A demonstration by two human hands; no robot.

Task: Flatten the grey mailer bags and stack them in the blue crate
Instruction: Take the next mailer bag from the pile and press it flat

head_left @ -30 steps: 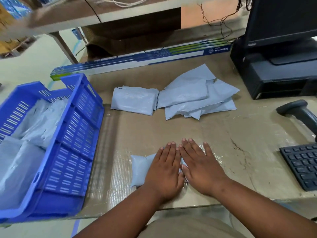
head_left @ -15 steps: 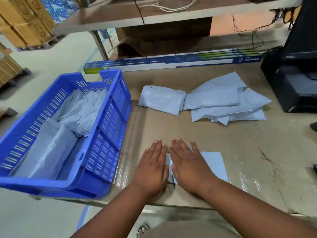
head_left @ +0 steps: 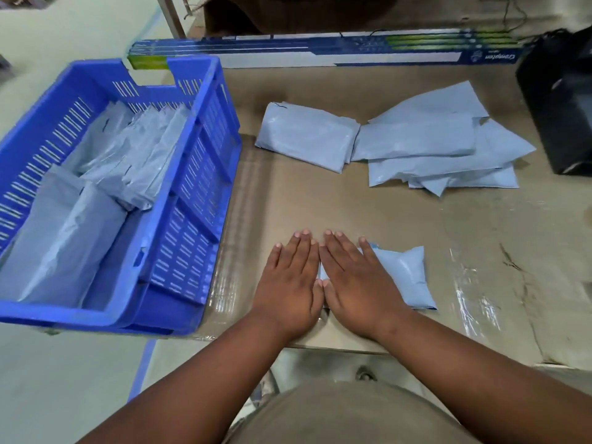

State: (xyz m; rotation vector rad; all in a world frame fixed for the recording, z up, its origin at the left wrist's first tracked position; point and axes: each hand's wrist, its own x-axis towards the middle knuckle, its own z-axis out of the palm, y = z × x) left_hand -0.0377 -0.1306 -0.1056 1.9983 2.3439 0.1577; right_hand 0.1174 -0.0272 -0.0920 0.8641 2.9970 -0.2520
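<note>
Both hands, left [head_left: 290, 283] and right [head_left: 354, 280], lie flat with straight fingers on a mailer [head_left: 403, 277], hiding its left half, right of the crate [head_left: 192, 193]. A long box [head_left: 320, 51] behind the crate reads "Crompton".

Between my hands and the heap of grey mailer bags [head_left: 426, 149] farther back lies a bare stretch of cardboard-covered table [head_left: 352, 206] I could reach across. The tall wall of the blue crate [head_left: 198, 174] bars my left side. A long lamp carton [head_left: 320, 51] closes the far edge, and a black machine [head_left: 557, 107] blocks the far right corner.
</note>
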